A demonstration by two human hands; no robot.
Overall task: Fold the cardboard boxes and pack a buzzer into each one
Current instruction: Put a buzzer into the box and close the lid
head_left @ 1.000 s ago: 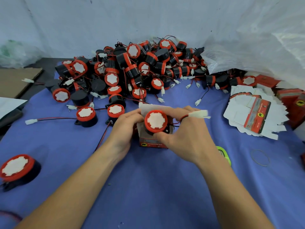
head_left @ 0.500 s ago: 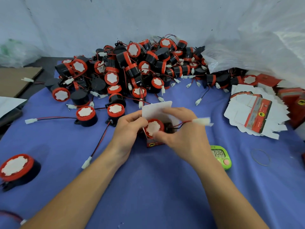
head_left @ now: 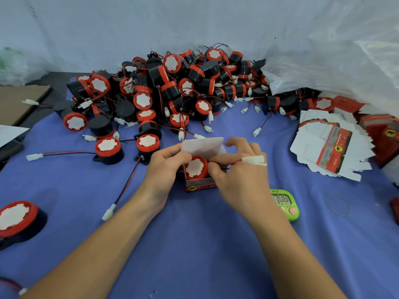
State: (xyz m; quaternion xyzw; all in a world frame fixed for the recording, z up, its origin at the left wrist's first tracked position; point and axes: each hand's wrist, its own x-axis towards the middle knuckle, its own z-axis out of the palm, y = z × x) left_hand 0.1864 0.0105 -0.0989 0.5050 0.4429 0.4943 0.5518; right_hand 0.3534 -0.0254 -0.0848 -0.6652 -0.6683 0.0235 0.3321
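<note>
Buzzer (head_left: 196,168) in open box (head_left: 200,184) (flap (head_left: 203,147) up); left hand (head_left: 166,167) tight around box, right hand (head_left: 239,180) on wire (head_left: 236,161).

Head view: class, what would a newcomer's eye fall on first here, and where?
A big heap of red-and-black buzzers sprawls across the back of the blue cloth. At centre, the left hand holds an open box while the right hand pinches a buzzer sitting in it. Flat unfolded cartons fan out at right.
</note>
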